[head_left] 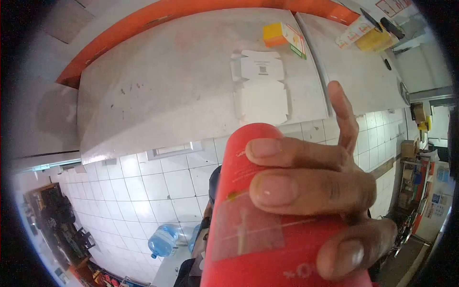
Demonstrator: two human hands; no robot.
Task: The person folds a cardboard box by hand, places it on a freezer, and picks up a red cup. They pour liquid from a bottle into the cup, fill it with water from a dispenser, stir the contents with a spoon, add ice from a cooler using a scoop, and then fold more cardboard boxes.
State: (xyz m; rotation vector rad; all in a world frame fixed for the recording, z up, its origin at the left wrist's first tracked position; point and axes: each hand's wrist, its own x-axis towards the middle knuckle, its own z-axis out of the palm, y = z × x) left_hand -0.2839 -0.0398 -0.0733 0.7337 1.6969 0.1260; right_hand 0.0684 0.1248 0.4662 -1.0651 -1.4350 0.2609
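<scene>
Presently we are holding a red cylindrical container [267,229] close under the head camera, where it is filling the lower centre of the view and running off the bottom edge. Our right hand [325,191] is wrapping it from the right side: three fingers [287,153] are curling across its front and pressing on its surface, while one finger is sticking straight up, clear of the container. A clear glossy label patch [246,229] is showing on the container's face, just left of the fingertips. We cannot see our left hand.

Beyond the container, a white table [158,95] is spreading across the upper half of the view. On it, a flattened white carton blank [260,83] is lying open, and an orange and white box [284,36] is sitting near the far edge, apart from the blank. A second table [354,76] is butting against the first along a narrow seam at the right, and it is carrying a yellow box [375,38] with dark tools [382,21] lying on and beside it. An orange band [143,21] is running along the far edge of the tables.

The near edge of the table is overhanging a white tiled floor [158,186], where a blue water bottle [165,239] is lying near the lower left. Cluttered shelving [425,186] is crowding the right margin. The table surface left of the carton blank is showing only scuffs and stains, and the container itself is blocking our view of whatever is lying directly below.
</scene>
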